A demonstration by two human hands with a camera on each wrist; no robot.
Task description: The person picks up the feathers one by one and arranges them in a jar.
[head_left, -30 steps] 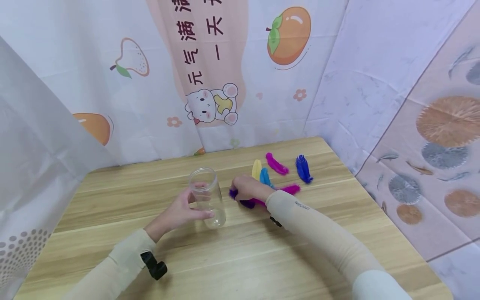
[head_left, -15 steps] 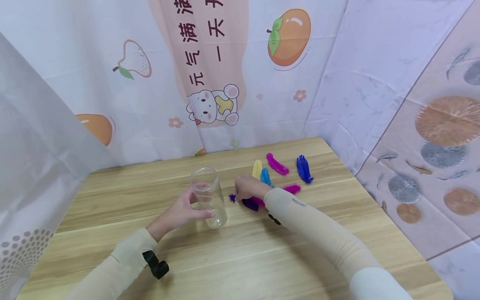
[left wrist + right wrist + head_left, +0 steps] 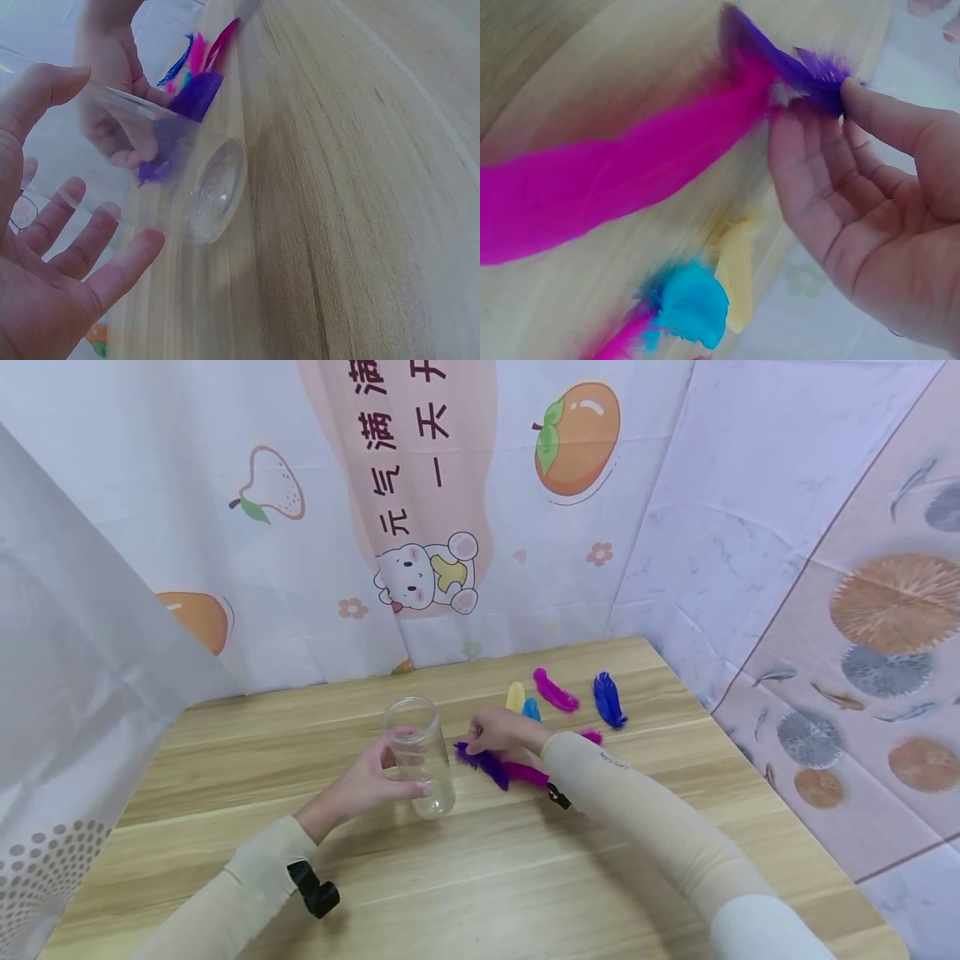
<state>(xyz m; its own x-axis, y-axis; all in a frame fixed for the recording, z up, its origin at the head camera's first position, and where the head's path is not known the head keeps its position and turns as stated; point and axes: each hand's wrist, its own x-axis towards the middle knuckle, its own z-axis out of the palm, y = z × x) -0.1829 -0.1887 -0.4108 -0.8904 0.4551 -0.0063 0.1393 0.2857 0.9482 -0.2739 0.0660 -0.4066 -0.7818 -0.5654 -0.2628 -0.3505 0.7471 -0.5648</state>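
Observation:
My left hand [image 3: 378, 778] holds a clear plastic jar [image 3: 423, 764], thumb on the near side and fingers round the far side. The jar stands upright on the wooden table, its open mouth up. To the right of it, my right hand [image 3: 498, 731] pinches a purple feather [image 3: 491, 768] between thumb and fingers. In the right wrist view the thumb presses on the purple feather [image 3: 817, 82] near one end. A long magenta feather [image 3: 622, 176] lies right beside it, its end overlapping the purple one in this view.
Past my right hand lie a yellow feather [image 3: 515, 697], a light blue feather [image 3: 531, 708], a magenta feather [image 3: 556, 691] and a dark blue feather [image 3: 609, 700]. A printed curtain [image 3: 315, 568] hangs behind the table [image 3: 300, 735].
My right hand has shifted slightly and turned, and more of the purple feather shows beneath it, swung toward the front. My left hand and the jar have stayed nearly still.

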